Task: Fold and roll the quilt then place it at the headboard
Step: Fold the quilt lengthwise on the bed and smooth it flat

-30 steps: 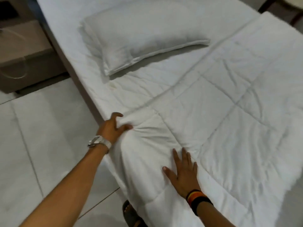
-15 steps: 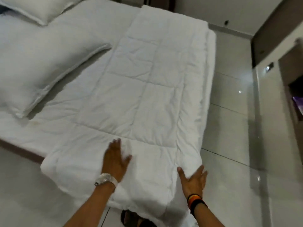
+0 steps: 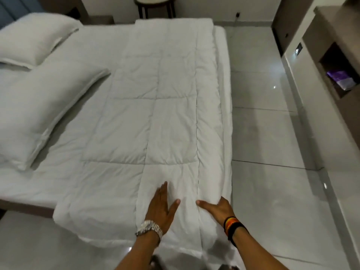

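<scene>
A white quilt (image 3: 155,106), folded into a long strip, lies across the bed along its right side, and its near end hangs over the bed's edge towards me. My left hand (image 3: 161,207) rests flat on that near end, fingers together, with a metal watch on the wrist. My right hand (image 3: 218,209) presses on the quilt's right fold, thumb spread out to the left and fingers curled over the outer edge. The grip under those fingers is hidden. Both hands are a palm's width apart.
Two white pillows (image 3: 39,106) (image 3: 33,39) lie on the bed sheet (image 3: 93,45) at the left. A small round table (image 3: 153,4) stands beyond the bed. Glossy floor tiles (image 3: 272,172) run along the right, bordered by a brown cabinet (image 3: 335,61) with an open niche.
My view has swung from the pillow side to along the quilt's length. Both hands have slid right over the near end; the right hand now sits at the right fold.
</scene>
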`<state>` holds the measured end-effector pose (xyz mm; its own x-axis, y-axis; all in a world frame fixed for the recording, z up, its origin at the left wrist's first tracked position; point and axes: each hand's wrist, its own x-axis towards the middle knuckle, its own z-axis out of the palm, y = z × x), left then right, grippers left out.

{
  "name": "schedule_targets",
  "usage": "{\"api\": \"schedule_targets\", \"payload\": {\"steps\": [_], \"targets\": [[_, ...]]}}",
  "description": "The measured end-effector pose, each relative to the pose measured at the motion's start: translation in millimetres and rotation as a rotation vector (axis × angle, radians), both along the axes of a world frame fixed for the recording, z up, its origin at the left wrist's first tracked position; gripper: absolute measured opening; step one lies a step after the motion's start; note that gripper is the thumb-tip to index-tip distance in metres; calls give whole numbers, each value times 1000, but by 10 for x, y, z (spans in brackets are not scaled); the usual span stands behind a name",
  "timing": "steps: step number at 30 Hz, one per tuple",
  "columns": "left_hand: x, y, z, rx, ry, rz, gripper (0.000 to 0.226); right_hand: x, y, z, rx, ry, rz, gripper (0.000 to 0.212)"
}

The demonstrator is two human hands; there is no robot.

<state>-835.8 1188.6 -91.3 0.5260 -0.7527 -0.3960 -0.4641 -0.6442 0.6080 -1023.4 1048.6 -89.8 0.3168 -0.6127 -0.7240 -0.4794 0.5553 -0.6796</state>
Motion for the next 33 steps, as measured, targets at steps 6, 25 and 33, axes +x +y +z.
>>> {"api": "schedule_targets", "payload": {"steps": [6,25,33], "targets": [[458,261,100,-117,23,5,81,-367,368,12,-98,130,-283,85],[1896,2663,-904,84,627,1313,107,-111,2267,-594,-161,380,-861,67],[1364,2198,-1778,-168,1001,1309,105,531,2729,-1821,262,38,-1127,113]]}}
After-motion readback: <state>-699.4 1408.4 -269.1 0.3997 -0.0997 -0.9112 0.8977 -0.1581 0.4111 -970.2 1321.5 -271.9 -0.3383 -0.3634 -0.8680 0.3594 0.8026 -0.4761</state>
